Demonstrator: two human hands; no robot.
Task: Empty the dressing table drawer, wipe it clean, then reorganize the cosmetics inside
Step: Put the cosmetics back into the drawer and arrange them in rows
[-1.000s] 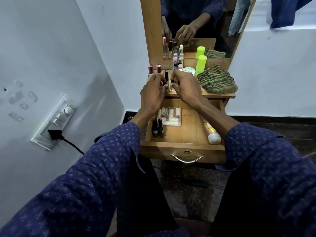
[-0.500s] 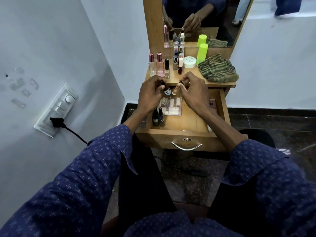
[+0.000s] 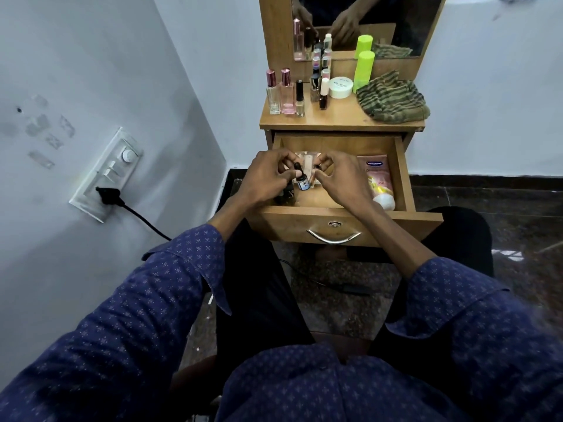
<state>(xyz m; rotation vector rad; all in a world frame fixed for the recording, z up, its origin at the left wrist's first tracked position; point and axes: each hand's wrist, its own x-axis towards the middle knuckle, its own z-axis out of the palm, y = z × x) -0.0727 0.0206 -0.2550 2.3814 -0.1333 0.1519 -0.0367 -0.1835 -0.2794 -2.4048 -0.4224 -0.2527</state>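
The left hand (image 3: 268,181) is curling its fingers round the black cap of a small dark dropper bottle (image 3: 302,180), the grip clamped on it between thumb and fingertips. The bottle is hanging roughly upright, cap up and slightly tilted toward the left hand, its blue-and-white label facing the camera and its long axis running near vertical over the open drawer (image 3: 341,226).

The right hand (image 3: 344,181) is sitting just to the right of that bottle, its thumb and forefinger pinching a small slim item (image 3: 316,170). Most of that item is hidden by the fingers, so which way it is pointing cannot be told, and what it is cannot be told either.

Directly behind and between the two grips, a clear plastic pack (image 3: 307,161) of small cosmetics is lying flat on the drawer floor. Under the left hand, black nail polish bottles (image 3: 285,194) are standing in the drawer. To the right of the right hand, a pink Vaseline lotion tube (image 3: 377,181) is lying along the drawer's right wall, white cap toward the person.

Beyond both hands, on the counter (image 3: 341,120), perfume bottles (image 3: 280,92), a white cream jar (image 3: 341,86), a lime-green can (image 3: 363,71) and a striped green cloth (image 3: 393,100) are standing below the mirror (image 3: 405,22).
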